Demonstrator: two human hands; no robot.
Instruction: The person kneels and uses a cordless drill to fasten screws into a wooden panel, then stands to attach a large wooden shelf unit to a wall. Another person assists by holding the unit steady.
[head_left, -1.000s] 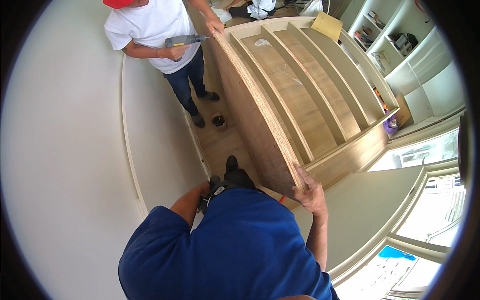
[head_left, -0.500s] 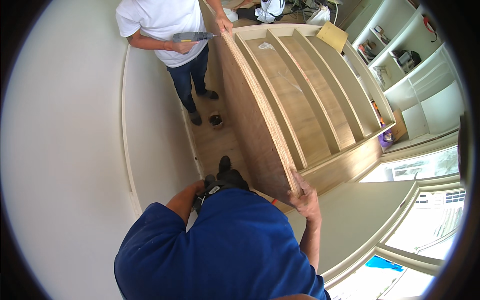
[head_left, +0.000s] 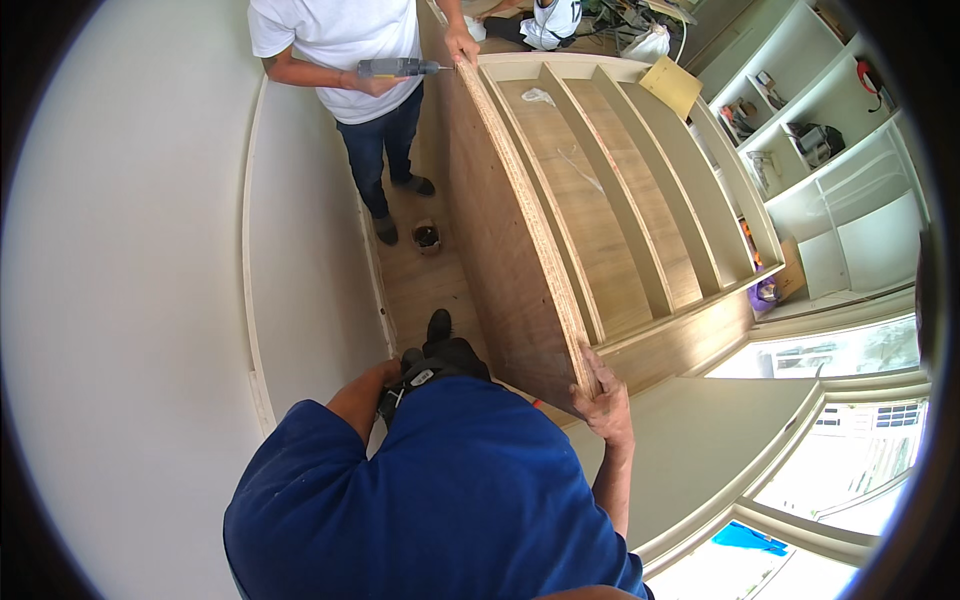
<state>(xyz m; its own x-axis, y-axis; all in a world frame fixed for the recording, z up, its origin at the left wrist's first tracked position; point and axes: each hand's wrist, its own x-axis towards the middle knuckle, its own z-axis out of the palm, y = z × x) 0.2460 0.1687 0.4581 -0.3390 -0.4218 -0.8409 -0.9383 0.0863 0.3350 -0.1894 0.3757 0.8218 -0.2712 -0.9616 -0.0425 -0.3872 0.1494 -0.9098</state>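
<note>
My right hand grips the near end of a plywood panel, fingers wrapped over its raw edge. The panel stands on edge along the left side of a wooden frame with several parallel dividers. My left hand is down by my waist; its fingers are hidden. At the panel's far end, a co-worker in a white shirt steadies the edge with one hand. That person's other hand holds a grey power drill, its bit pointed at the panel's edge.
A white wall runs along my left. On the narrow floor strip sits a small open box. A yellowish board lies on the frame's far corner. White shelves with tools stand right, windows lower right. Another person is beyond.
The view has shifted slightly, so the co-worker and the panel's far end appear a little further right. My right hand keeps its hold, and the drill stays at the panel's edge.
</note>
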